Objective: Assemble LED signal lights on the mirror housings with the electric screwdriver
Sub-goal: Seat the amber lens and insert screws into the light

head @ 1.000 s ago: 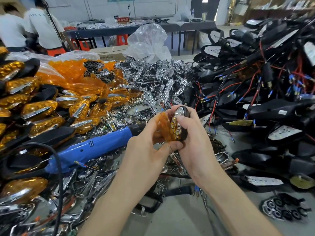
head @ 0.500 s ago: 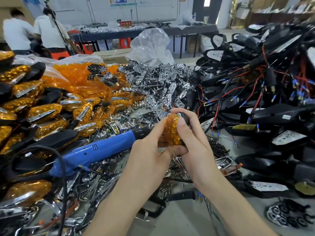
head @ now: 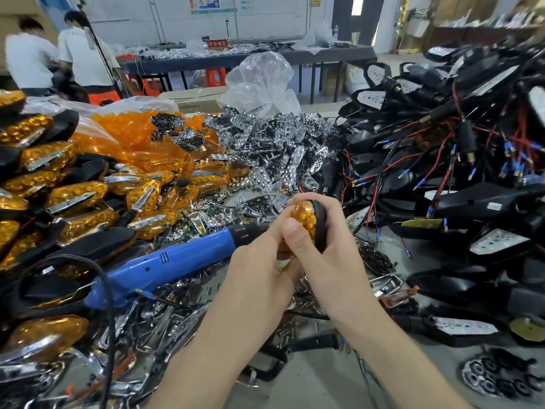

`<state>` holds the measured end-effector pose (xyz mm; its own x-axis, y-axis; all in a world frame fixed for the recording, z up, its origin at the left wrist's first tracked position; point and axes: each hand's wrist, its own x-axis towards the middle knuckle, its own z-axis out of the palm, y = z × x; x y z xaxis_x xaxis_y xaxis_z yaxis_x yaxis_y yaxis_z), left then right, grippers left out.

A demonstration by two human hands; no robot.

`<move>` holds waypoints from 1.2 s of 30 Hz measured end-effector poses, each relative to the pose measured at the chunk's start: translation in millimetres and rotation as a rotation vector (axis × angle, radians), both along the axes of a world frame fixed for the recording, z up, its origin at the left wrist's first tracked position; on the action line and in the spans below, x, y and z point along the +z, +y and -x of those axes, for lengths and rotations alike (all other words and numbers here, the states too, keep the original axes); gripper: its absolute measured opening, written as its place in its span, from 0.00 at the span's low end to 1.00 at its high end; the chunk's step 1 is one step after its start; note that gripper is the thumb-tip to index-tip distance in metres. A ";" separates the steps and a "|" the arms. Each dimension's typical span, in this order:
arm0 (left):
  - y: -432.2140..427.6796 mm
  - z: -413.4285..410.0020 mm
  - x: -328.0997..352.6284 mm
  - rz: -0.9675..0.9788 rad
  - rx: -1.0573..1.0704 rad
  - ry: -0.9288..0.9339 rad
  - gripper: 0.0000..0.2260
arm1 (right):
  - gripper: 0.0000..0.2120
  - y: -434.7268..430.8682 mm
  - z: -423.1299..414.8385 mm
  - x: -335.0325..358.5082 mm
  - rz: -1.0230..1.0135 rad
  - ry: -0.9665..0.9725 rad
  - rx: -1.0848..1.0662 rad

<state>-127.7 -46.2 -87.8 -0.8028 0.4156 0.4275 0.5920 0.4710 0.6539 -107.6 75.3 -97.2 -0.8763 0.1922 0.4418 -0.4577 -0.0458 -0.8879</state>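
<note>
Amber lens [head: 303, 219] sits against a black mirror housing [head: 322, 228], both held at ctr of frame just above the parts clutter. R hand [head: 333, 261] is wrapped round the housing, fingers curled over the top, thumb flat on the lens. L hand [head: 259, 261] pinches the lens edge, fingertips together.

Risk, as I judge it: pressing skewed could leave the lens unseated or crack a clip. Reaching for the blue electric screwdriver [head: 177, 261], lying unheld left of ctr, frees one hand, so the lens may shift.

Long axis runs approx up-down in frame. Amber face points left, black back right.
</note>
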 end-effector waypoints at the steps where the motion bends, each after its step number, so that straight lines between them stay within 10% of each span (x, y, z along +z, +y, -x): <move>1: 0.1 -0.9 -0.1 -0.006 -0.006 0.007 0.34 | 0.12 -0.5 0.3 -0.4 -0.005 0.009 -0.007; 13: -5.8 -1.9 12.9 -0.337 -0.289 -0.342 0.20 | 0.18 11.8 1.7 4.1 -0.005 0.024 -0.015; 36: 6.0 -4.4 1.8 -0.279 -0.048 -0.155 0.15 | 0.13 0.1 1.4 1.4 0.306 0.017 0.109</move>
<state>-123.3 -40.2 -85.9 -0.8495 0.3386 0.4045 0.4926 0.2349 0.8379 -109.0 75.4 -95.8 -0.8919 0.2242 0.3927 -0.4502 -0.3589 -0.8176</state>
